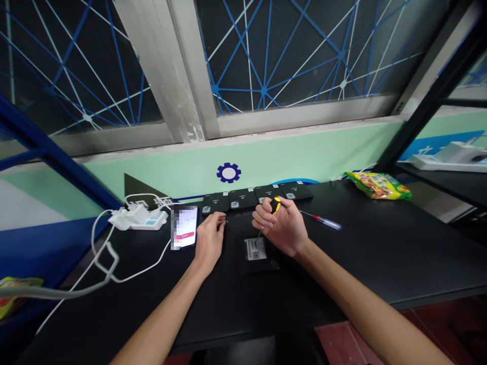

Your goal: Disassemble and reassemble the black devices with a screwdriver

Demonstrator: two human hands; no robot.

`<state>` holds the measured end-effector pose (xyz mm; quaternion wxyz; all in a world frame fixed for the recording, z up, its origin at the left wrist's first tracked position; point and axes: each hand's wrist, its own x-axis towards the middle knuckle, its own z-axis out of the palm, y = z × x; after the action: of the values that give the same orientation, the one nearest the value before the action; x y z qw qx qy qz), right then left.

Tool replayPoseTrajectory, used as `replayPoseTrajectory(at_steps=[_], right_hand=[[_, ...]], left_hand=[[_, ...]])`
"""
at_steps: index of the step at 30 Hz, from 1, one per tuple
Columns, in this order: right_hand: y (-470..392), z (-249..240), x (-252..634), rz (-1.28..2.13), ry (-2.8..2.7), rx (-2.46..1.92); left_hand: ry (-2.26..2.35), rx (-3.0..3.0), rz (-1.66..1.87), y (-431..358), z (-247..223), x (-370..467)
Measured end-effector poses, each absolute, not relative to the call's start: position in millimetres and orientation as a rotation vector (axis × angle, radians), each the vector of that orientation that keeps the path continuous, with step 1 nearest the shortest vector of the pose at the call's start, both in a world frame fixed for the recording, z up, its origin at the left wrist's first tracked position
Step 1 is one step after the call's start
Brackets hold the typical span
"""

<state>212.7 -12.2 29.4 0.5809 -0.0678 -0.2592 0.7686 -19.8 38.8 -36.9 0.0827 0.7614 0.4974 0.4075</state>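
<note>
My right hand [283, 225] is wrapped around a screwdriver [275, 204] with a yellow and black handle. Its thin shaft slants down over a flat black box [243, 256] that lies on the table with a white printed label [256, 249] facing up. Whether the tip touches the box is unclear. To the left of the box, my left hand [210, 237] rests near the table with thumb and fingers pinched together. A tiny light speck shows at its fingertips, too small to name. Just left of that hand lies a phone [186, 228] with a lit screen.
Several flat black boxes [243, 198] stand in a row along the wall. Right of them lie a second screwdriver [327, 222] with a clear handle and a yellow-green snack bag [378, 185]. A white power strip [146, 219] with looping cables [140, 279] occupies the left side.
</note>
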Motion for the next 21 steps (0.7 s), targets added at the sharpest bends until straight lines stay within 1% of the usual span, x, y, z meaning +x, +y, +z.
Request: replayPoseTrajectory(at_steps=[8,15,17,21], right_hand=[[-14,30,212,1.795,-0.596,-0.195],[-12,28,213,1.782,-0.598,-0.182],[-12,28,214,1.784,-0.591,-0.188],[-12,28,215,1.782,-0.593,-0.197]], left_hand=[[1.465,2.284,1.207,38,-39,-19],[1.547,2.310,1.263,23,-20,-16],[1.493,2.356,1.253,17,-13,-12],[1.234,2.507,1.062,4,-2,-4]])
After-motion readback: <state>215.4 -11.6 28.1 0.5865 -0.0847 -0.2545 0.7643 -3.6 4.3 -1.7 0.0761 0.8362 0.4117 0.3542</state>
